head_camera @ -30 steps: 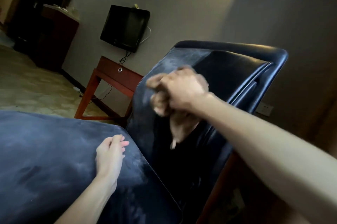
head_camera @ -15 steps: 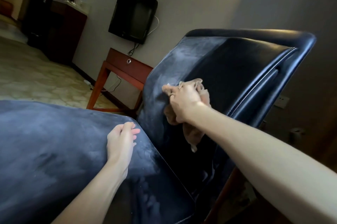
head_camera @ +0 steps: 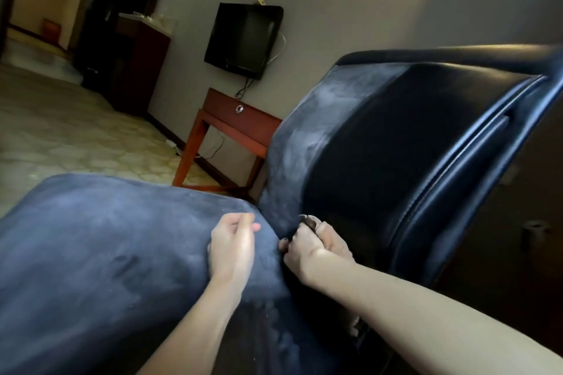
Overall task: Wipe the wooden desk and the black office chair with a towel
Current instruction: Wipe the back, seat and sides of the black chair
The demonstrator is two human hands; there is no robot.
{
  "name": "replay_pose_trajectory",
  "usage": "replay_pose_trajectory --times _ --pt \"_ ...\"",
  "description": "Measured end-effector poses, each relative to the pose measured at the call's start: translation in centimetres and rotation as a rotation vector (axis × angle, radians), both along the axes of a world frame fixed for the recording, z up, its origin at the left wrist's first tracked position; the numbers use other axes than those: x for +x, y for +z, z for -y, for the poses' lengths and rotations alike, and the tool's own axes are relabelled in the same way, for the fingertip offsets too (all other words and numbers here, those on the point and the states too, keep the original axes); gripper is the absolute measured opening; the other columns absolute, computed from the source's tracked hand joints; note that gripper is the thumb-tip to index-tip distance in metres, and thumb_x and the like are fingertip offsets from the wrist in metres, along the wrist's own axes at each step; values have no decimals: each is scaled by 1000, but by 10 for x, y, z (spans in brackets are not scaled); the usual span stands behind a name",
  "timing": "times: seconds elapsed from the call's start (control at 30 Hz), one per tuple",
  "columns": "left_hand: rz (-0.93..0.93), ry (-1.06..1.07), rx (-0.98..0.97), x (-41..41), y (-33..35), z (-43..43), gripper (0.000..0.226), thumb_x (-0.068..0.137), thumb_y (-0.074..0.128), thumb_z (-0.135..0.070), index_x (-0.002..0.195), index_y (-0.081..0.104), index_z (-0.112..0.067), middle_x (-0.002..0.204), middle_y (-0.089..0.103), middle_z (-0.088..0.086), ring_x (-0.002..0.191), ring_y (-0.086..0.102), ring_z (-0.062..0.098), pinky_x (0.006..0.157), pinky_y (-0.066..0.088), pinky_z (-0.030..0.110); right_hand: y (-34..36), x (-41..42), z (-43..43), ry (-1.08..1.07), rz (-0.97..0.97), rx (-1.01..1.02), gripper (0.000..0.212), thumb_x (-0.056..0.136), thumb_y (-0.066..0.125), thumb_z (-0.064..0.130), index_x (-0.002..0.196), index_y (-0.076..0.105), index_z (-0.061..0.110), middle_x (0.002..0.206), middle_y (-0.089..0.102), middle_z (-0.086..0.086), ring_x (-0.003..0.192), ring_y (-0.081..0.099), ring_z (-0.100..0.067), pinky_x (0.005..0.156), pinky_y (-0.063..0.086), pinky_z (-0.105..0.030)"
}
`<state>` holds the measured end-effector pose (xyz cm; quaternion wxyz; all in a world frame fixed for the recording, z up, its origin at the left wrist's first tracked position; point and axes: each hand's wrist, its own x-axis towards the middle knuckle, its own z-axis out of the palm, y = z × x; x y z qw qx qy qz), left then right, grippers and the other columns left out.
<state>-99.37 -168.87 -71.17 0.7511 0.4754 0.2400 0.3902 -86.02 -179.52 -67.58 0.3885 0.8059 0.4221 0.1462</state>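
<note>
The chair (head_camera: 380, 191) filled most of the view. Its seat (head_camera: 91, 252) spread under and to the left of the fingers, grey with dust. Its backrest (head_camera: 411, 130) rose above them, dark and clean in the middle band and dusty on the left strip. The desk (head_camera: 240, 121) stood well beyond the fingertips, against the wall under a TV (head_camera: 243, 39).

The left hand (head_camera: 233, 248) rested on the seat's rear edge, its fingers loosely curled and holding nothing. Just beside it, the right hand (head_camera: 313, 248) sat in the crease where the seat met the backrest. Its fingers were clamped round the towel (head_camera: 335, 242), a brownish wad mostly hidden under the knuckles and pressed to the backrest's foot.

The step in hand looked like wiping the backrest, at the bottom of a stroke. The next move likely called for carrying the towel up to the dusty strip above the fingers and drawing it down with firm pressure. The seat appeared not yet wiped, and the desk was too far off to judge.
</note>
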Motion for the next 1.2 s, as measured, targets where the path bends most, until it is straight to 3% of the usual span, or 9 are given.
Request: replay_pose_trajectory --times 0.07,0.2,0.4,0.47,0.57,0.67,0.83,1.03,1.2 --pt "8 2 11 4 -1 0 26 78 57 -44 86 73 -25 78 78 -9 98 71 27 103 51 54 11 -13 4 41 4 -212 32 105 50 23 128 64 6 129 64 -19 122 60 -39 78 41 -32" --pt "35 20 13 9 0 0 15 99 60 -26 91 72 -21 81 78 -5 93 72 24 102 52 55 67 -76 8 -51 54 -355 13 91 63 30 101 67 23 107 71 -3 107 67 -31 82 37 -38" --pt "52 3 63 7 5 6 16 98 60 -30 95 73 -21 81 78 -10 93 72 21 101 53 53 191 -98 24 233 310 195 45 84 67 31 127 61 42 118 64 4 117 57 -26 100 35 -39" --pt "48 -5 104 5 8 10 26 88 57 -43 95 73 -24 82 78 -13 97 71 21 103 51 54 237 -89 34 179 412 311 40 84 68 29 122 66 37 122 63 2 121 54 -27 88 23 -35" --pt "6 -24 150 8 8 13 36 77 52 -51 93 72 -26 81 77 -16 99 70 22 106 49 54 295 -67 52 -54 379 485 43 80 63 32 123 66 30 122 68 -4 116 62 -32 101 43 -43" --pt "-5 -27 154 11 7 10 37 74 55 -51 89 72 -23 77 77 -14 92 72 20 106 50 55 327 -51 65 -159 312 629 61 72 57 38 131 62 30 124 67 -8 119 62 -36 111 34 -62" --pt "-21 -30 148 15 1 -2 36 72 57 -54 88 72 -26 76 78 -12 89 73 19 104 51 55 341 -30 74 -178 258 757 57 77 56 39 132 59 23 125 67 -14 116 64 -38 85 44 -38" --pt "-60 -45 214 5 2 0 21 73 53 -55 85 69 -49 80 77 -17 93 71 16 101 53 51 327 -69 96 -116 320 584 37 59 48 44 90 56 25 69 42 3 76 49 -31 70 39 -35" --pt "-29 -60 227 2 5 3 19 88 56 -39 87 73 -30 81 77 -13 93 70 20 103 52 55 353 -62 99 -3 441 741 38 70 61 37 105 62 24 83 56 -6 77 53 -34 72 39 -37"
